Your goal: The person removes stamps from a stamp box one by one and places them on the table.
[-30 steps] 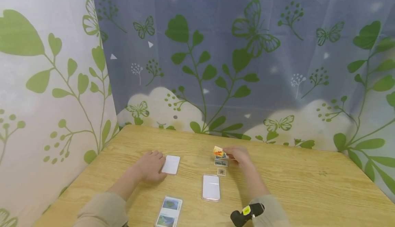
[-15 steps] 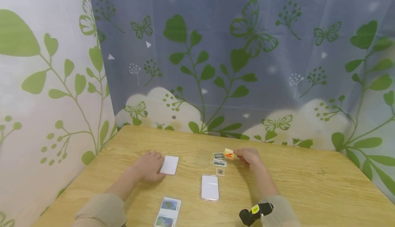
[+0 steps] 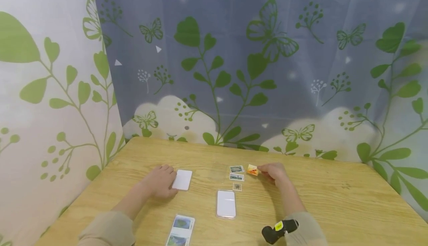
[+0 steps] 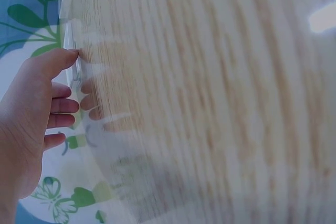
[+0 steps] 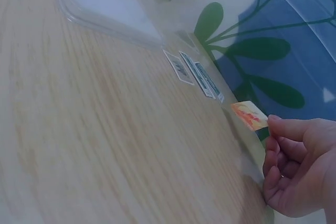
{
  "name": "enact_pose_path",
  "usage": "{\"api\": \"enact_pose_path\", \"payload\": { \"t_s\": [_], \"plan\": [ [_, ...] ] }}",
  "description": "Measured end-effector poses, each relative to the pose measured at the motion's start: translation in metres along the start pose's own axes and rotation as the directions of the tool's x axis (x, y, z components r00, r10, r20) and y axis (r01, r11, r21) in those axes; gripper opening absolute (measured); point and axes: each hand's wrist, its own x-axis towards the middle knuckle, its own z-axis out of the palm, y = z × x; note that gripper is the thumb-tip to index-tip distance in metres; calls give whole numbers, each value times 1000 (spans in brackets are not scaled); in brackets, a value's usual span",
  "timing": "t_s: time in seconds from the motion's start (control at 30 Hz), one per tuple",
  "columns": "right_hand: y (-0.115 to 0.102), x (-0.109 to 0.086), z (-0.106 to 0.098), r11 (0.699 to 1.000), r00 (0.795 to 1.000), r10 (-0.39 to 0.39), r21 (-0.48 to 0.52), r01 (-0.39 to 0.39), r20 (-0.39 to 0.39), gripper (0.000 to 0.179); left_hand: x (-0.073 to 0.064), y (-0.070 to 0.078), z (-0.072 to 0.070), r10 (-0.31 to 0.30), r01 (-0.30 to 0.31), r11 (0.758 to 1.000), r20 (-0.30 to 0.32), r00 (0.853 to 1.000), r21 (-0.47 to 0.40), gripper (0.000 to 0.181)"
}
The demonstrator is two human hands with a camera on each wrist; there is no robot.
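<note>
My right hand (image 3: 275,173) pinches a small orange-and-yellow postage stamp (image 3: 252,170) by its edge, between thumb and fingers. In the right wrist view, the stamp (image 5: 251,115) is tilted above the wooden table. Left of it, two green-toned stamps (image 3: 236,177) lie one before the other, with a small grey stamp (image 3: 237,187) nearer me. My left hand (image 3: 161,182) rests beside a white rectangular card or flat case (image 3: 182,180). In the left wrist view, the left thumb (image 4: 65,56) touches its edge and the fingers reach out fairly straight.
A clear case with a white inside (image 3: 226,204) lies in front of the stamps. Nearer me is a case with blue-green pictures (image 3: 180,231). A faint transparent sheet (image 3: 219,172) lies left of the stamps. Patterned curtains (image 3: 214,71) border the table (image 3: 321,194).
My right hand has carried the orange stamp rightward and slightly down, off the green stamps it overlapped. The left hand stays beside the white card or case. The head view has shifted slightly.
</note>
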Motion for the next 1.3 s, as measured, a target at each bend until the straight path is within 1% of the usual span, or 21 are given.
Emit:
{"api": "enact_pose_path", "payload": {
  "t_s": [0.2,0.3,0.47,0.63,0.87,0.97,1.1,1.17,1.2,1.3],
  "plan": [
    [3,-1,2,994,997,-66,-85,63,-32,21,-1,0,-1,0,-1,1000,4,1000,0,61],
    [5,-2,2,989,996,-83,-126,78,-40,22,-2,1,-1,2,-2,1000,7,1000,2,61],
    [8,-2,3,977,993,-106,-192,93,-58,20,-4,1,-1,3,-3,1000,7,1000,4,60],
    [7,-5,4,973,993,-101,-217,85,-63,20,-3,1,-1,-6,6,1000,12,1000,-3,59],
    [6,-5,4,971,992,-106,-223,86,-75,20,-3,1,-3,-6,6,1000,5,1000,10,59],
    [6,-4,4,956,990,-118,-278,93,-76,20,-3,1,-3,-7,7,1000,8,1000,8,59],
    [7,-4,4,911,986,-152,-398,113,-68,20,-4,1,-3,-8,8,1000,12,1000,3,59],
    [6,-5,4,893,986,-158,-434,115,-63,22,-4,1,-3,-9,9,1000,13,1000,3,60],
    [6,-5,4,887,985,-162,-447,119,-60,22,-4,1,-3,-9,8,1000,13,1000,4,60],
    [6,-5,5,884,985,-161,-452,118,-59,23,-4,2,-4,-9,9,1000,10,1000,3,59]
  ]
}}
